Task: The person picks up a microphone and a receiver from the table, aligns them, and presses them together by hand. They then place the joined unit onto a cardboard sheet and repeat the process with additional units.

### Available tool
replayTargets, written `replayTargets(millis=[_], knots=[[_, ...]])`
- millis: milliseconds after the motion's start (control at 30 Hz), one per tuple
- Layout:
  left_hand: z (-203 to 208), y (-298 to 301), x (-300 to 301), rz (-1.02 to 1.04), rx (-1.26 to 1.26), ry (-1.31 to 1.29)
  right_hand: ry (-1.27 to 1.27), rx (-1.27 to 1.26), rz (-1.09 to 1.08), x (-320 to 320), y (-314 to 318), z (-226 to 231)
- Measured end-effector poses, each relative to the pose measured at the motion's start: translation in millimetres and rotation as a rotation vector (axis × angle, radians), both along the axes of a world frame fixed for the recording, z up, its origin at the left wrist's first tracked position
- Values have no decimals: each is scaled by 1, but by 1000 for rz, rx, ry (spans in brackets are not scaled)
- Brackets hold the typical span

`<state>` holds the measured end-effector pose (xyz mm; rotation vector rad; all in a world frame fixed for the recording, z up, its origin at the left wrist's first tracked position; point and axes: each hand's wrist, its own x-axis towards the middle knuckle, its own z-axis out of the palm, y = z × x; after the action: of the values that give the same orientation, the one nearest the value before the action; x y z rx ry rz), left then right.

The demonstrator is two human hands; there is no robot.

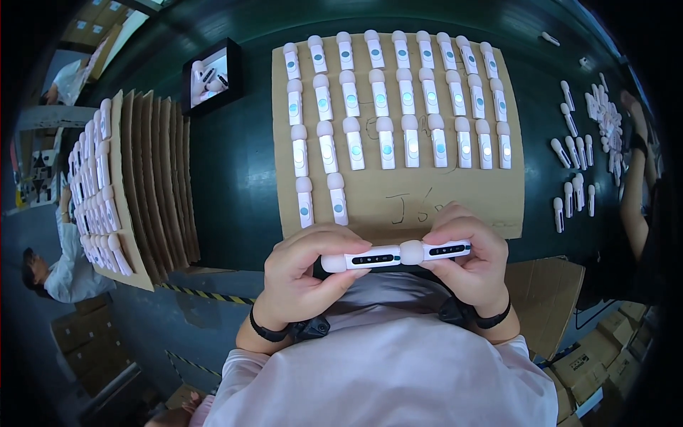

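Note:
Close to my body, above the table's near edge, I hold two small white wand-shaped devices with rounded pale pink heads, end to end. My left hand pinches the left wand device between thumb and fingers. In my right hand is the right wand device, its head against the other's end. Both turn a black strip with small marks toward me. Just beyond lies a cardboard sheet bearing rows of the same devices, such as one device in the shortest, nearest row; many show a round blue or lit spot.
Left on the green table stand stacked cardboard sheets with more devices on the outermost. A black box holds several pieces. Loose devices are scattered at right, near another person's arm. Another person is at far left.

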<state>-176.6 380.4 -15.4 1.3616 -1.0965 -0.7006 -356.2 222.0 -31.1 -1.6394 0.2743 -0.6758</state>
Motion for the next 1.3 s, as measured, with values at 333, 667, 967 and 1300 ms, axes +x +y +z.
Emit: replayTargets(millis=[333,667,967,1300], knots=[[0,0,-3,13,3,38,-26,31,0,-3,3,-4],[-3,7,4,79,-33,10,-22,107,-112,-1,11,-8],[-12,23,12,271,44,91,134,-532,-139,29,11,-4],[-12,23,17,290,23,94,212,-946,-60,39,23,-24]])
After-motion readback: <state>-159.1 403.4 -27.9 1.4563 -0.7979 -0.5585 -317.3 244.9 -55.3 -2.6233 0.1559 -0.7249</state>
